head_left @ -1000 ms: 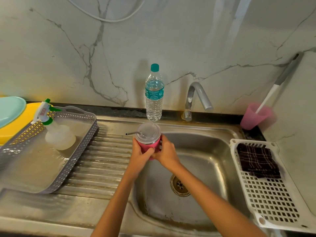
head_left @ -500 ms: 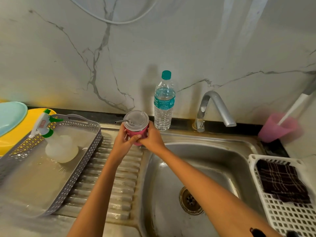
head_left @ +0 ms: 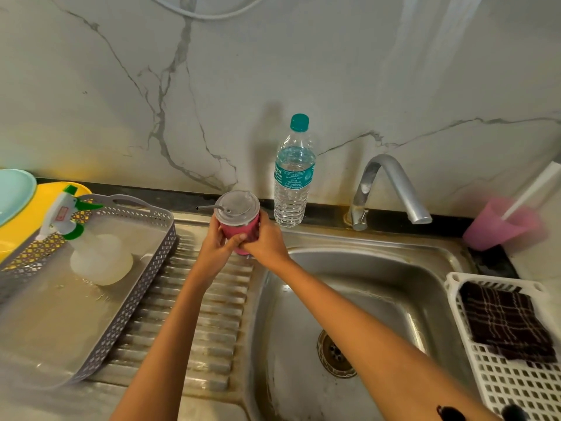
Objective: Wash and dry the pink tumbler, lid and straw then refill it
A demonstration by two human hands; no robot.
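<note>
The pink tumbler (head_left: 241, 230) stands upright over the far end of the ribbed drainboard (head_left: 194, 314), just left of the sink basin (head_left: 343, 302). A clear grey lid (head_left: 237, 207) caps it, and a bent metal straw (head_left: 208, 207) pokes out to the left. My left hand (head_left: 216, 246) grips the tumbler's left side and my right hand (head_left: 267, 242) grips its right side. The tumbler's lower part is hidden by my fingers. A water bottle with a teal cap (head_left: 293, 174) stands just behind to the right.
A grey perforated tray (head_left: 133, 302) on the left holds a spray bottle (head_left: 91, 247). Yellow and teal dishes (head_left: 18, 208) sit at the far left. The faucet (head_left: 391, 189) arches over the basin. A pink cup with a brush (head_left: 501, 223) and a white rack holding a dark checked cloth (head_left: 507, 323) are on the right.
Both hands carried the tumbler from over the basin leftwards and away from me to the far end of the drainboard. Since half a second ago it has barely moved.
</note>
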